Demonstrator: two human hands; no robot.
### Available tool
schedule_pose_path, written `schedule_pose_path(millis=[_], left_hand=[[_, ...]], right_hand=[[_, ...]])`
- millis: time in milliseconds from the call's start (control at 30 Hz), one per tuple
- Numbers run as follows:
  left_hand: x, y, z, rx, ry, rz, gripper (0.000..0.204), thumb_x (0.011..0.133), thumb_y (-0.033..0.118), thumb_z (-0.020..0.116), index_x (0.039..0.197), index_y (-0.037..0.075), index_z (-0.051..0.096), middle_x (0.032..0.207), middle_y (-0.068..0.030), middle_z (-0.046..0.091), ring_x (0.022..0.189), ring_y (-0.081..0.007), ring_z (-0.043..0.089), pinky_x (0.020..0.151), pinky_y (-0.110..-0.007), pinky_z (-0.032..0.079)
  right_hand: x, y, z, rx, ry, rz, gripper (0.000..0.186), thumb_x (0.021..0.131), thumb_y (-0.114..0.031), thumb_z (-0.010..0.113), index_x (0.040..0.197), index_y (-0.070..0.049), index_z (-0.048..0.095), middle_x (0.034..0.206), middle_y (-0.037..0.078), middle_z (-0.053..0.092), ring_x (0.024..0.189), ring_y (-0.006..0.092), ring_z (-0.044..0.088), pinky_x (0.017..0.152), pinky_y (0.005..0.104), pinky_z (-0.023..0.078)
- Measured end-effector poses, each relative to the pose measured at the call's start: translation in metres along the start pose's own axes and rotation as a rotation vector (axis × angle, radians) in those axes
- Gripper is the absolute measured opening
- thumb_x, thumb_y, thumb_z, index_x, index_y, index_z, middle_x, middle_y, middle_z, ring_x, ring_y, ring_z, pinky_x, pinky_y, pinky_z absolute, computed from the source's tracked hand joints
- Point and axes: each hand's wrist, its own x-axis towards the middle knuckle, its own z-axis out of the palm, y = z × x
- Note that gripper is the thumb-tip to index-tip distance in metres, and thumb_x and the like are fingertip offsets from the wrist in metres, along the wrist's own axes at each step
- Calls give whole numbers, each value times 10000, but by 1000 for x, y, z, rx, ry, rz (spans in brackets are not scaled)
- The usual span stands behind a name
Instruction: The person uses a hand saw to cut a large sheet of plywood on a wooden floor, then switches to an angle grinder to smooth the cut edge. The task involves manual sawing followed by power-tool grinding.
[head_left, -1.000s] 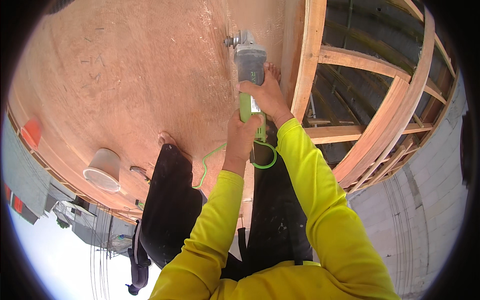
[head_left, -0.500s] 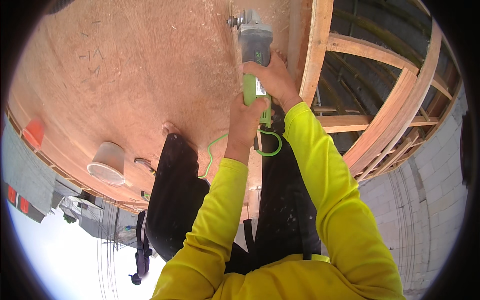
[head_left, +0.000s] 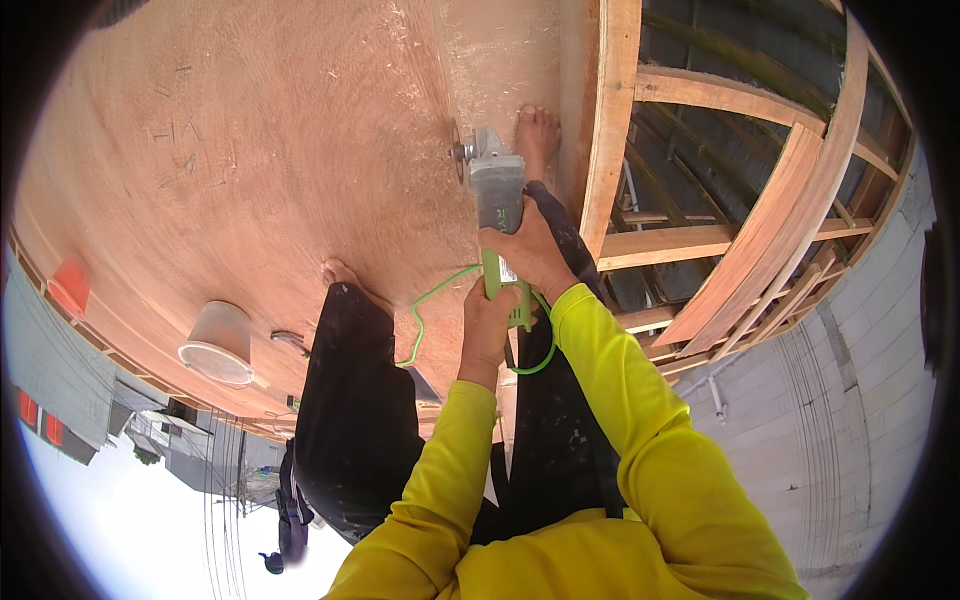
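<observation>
I hold a green-and-grey angle grinder point(head_left: 497, 190) with both hands over a plywood sheet point(head_left: 290, 130). My right hand point(head_left: 535, 250) wraps round the middle of its body, and my left hand point(head_left: 485, 325) grips the rear end. The disc point(head_left: 458, 152) at the grinder's head stands upright on its left side, above a pale line of scratches and chips in the plywood. Whether it touches the wood I cannot tell. A green cord point(head_left: 415, 325) loops from the rear of the tool. My bare right foot point(head_left: 538, 135) rests just right of the grinder head.
An open timber frame point(head_left: 680, 245) over dark gaps runs along the right. At the left lie a translucent bucket point(head_left: 218, 325), an orange container point(head_left: 70, 285) and a small hand tool point(head_left: 290, 345). My left foot point(head_left: 340, 275) is on the plywood. A block wall point(head_left: 840, 400) stands beyond.
The grinder and both hands, after shifting slightly forward, have pulled back toward my body, down in the view. More of my right foot and lower leg now shows beside the tool.
</observation>
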Motion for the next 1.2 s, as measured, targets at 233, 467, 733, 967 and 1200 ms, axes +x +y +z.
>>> schedule_pose_path(millis=[233,467,733,967,1200], left_hand=[[-8,9,6,-6,-18,36,380,899,190,593,1205,-33,565,1002,-141,694,793,-214,711,662,-347,620],[9,33,22,-5,-72,127,422,921,267,625,1223,-23,576,1012,-130,691,821,-224,709,682,-370,606],[2,39,24,7,-21,106,399,928,278,636,1206,-5,598,1009,-122,688,842,-229,705,708,-385,604],[9,56,43,-10,-28,133,377,922,278,634,1177,2,610,998,-106,689,824,-209,702,676,-359,588],[-6,61,52,33,47,158,259,926,287,632,1034,53,652,886,-52,676,739,-153,670,622,-287,541]], right_hand=[[-8,-17,-5,-24,5,-28,797,767,-289,769,1344,121,402,1164,304,646,1108,406,667,971,417,515],[14,-44,-17,54,-34,-103,817,762,-290,778,1328,149,386,1142,333,644,1093,423,674,948,417,529],[18,-53,-22,57,-73,-88,844,758,-306,775,1319,177,370,1158,361,631,1115,443,671,952,425,536],[23,-66,-29,51,-84,-95,841,758,-277,760,1333,190,362,1193,383,610,1143,457,658,971,432,526],[17,-58,-21,61,-43,-170,872,764,-289,788,1368,175,363,1193,341,627,1142,413,659,982,412,516]])
